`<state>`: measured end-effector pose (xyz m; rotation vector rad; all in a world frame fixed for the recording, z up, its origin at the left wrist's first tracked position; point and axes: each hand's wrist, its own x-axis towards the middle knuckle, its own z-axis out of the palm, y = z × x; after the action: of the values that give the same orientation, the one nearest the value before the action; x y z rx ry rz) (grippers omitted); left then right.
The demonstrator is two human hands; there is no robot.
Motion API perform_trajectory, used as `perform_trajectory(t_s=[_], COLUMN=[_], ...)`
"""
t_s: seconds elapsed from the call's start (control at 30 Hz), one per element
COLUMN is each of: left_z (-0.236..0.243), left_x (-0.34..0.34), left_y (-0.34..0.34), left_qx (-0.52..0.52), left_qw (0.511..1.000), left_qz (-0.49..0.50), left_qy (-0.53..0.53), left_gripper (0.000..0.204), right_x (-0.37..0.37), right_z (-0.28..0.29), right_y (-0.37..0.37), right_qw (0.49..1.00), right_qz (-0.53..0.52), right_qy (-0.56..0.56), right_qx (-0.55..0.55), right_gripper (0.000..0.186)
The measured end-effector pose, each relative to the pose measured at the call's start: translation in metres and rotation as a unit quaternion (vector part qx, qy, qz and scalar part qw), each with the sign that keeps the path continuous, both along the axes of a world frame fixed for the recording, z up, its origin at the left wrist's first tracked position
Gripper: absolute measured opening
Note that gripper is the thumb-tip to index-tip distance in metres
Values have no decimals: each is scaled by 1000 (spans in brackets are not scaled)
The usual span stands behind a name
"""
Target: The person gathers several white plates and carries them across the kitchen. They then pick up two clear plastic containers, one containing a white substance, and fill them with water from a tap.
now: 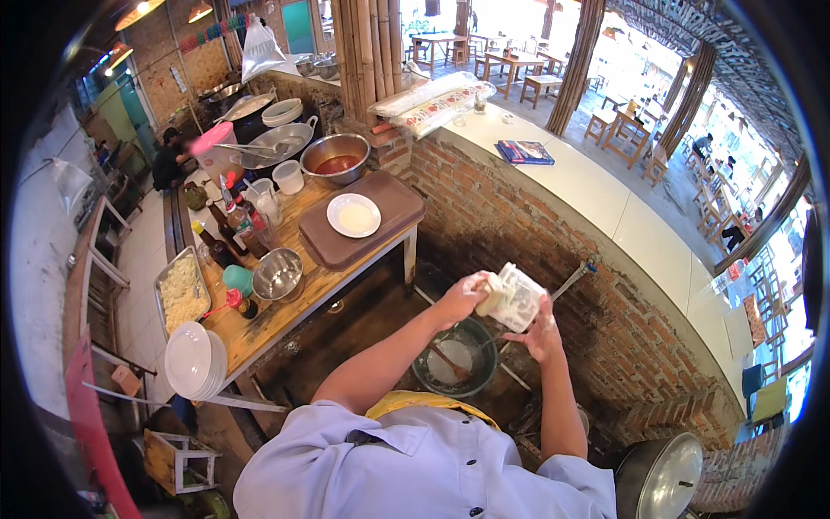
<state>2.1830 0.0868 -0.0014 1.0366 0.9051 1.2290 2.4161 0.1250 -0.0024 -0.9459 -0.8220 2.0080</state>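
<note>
In my right hand [538,332] is a clear-whitish plastic container [519,301], tilted and streaked with white suds. My left hand [465,296] grips a pale yellowish sponge or cloth [493,296], pressed against the container's near side; its exact kind is hard to make out. Both hands are above a dark green basin [421,370]. Cloudy, sudsy water [450,350] lies in it with a brown wooden spoon [451,362]. A pipe with a blue-handled tap [577,275] sticks out beside the brick wall, right of my hands.
The wooden table [290,318] on the left bears a brown tray [393,203] with a white plate [354,215], metal bowls, bottles and stacked plates [195,360]. A brick wall [553,259] topped by a white counter [588,195] curves along the right. A lidded pot [674,476] stands lower right. Another person [169,160] is far left.
</note>
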Motion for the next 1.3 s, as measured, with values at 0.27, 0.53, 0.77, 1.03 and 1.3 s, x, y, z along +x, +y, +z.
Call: perform_trajectory(t_s=[0.27,0.53,0.77,1.03,1.3], left_z=[-1,4,24,2,30], left_x=[-16,-11,15,-7,-12], left_y=[-2,22,11,42,35], left_qx=[-117,-117,-9,-178,-83], left_qw=[988,982,997,982,994], left_qz=[-63,-7,-4,-17,-65], left_qy=[-75,-149,79,-57,9], left_gripper=[29,28,30,25,28], right_x=[-12,-1,8,-5,5], right_z=[9,24,17,-7,7], right_y=[-18,-16,-3,-30,41], right_qw=[904,712,993,613,982], right_qz=[89,-8,19,45,31], right_qy=[-189,-376,-80,-428,-86], right_qx=[372,593,89,662,165], right_gripper=[80,120,106,92,73])
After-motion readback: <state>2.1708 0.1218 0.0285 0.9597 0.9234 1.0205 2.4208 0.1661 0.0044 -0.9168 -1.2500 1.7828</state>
